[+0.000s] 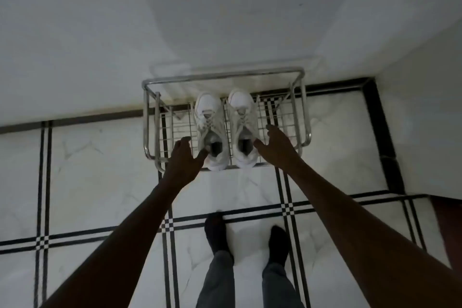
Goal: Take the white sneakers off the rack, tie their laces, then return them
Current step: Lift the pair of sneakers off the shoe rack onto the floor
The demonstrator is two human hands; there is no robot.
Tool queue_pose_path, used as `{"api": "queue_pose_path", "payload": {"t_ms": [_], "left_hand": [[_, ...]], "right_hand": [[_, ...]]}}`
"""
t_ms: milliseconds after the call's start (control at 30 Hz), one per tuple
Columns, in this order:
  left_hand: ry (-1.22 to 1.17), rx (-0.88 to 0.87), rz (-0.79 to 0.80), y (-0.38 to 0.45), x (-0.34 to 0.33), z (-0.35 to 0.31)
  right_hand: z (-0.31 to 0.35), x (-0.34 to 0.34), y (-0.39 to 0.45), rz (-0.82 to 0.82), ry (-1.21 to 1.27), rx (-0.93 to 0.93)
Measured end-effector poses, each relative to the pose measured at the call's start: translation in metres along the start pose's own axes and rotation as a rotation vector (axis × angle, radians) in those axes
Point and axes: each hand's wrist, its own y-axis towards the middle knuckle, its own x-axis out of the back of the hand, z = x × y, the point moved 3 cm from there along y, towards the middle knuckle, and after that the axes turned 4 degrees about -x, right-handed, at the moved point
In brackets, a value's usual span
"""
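Note:
Two white sneakers stand side by side on the top shelf of a chrome wire rack [303, 107], toes toward the wall. My left hand [183, 160] reaches beside the left sneaker [208, 127], fingers apart, thumb tip at the edge of its heel opening. My right hand [277, 146] is spread next to the right sneaker [243, 122], thumb touching the rim of its collar. Neither hand grips a shoe. The laces look loose across the tongues.
The rack stands against a white wall in a corner, with another wall close on the right. The floor is white marble tile with black-striped borders. My feet in dark socks [216, 230] stand just in front of the rack.

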Motion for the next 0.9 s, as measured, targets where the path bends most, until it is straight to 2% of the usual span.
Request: {"api": "queue_pose_path", "payload": {"t_ms": [167,333,500,567,667,900], "left_hand": [[-0.322,0.162,0.044,0.036,-0.038,0.023],[-0.391,0.187,0.077,0.052,-0.045,0.031],[-0.309,0.139,0.067,0.053,-0.035,0.029],[-0.324,0.114,0.06,0.046,-0.036,0.026],[-0.475,0.11,0.048,0.03,-0.041,0.03],[-0.541,-0.008,-0.031,-0.04,-0.055,0.046]], "right_hand": [[-0.034,-0.036,0.045,0.065,0.048,-0.102],[-0.039,-0.045,0.07,0.057,0.077,-0.099],[-0.031,-0.047,0.078,0.194,0.029,-0.076],[-0.031,-0.048,0.075,0.17,0.029,-0.043],[-0.032,-0.046,0.056,0.083,0.019,0.031],[-0.061,-0.053,-0.022,0.002,0.189,0.189]]}}
